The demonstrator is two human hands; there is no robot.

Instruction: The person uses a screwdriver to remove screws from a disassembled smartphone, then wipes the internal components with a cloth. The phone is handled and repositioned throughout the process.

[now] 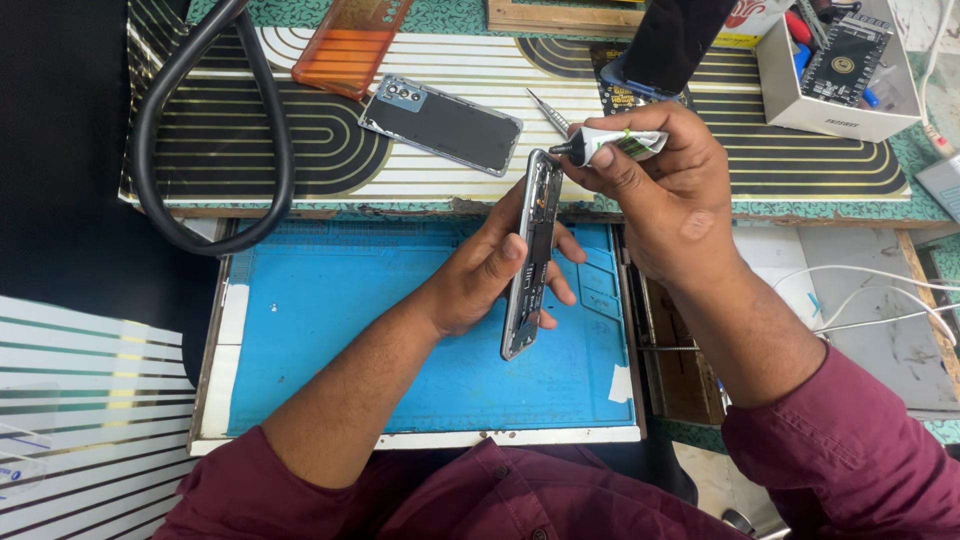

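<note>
blue mat (350, 330), maroon sleeve (850, 450), orange case (345, 45)

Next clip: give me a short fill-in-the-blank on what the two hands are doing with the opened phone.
1. The left hand holds the opened phone on its ____, above the blue work mat.
2. The right hand presses the black nozzle of a small ____ against the phone's top end.
3. The detached back cover lies on the ____ mat behind.

Missing words: edge; glue tube; striped

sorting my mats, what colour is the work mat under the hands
Blue; the work mat shows best in the head view.
</note>
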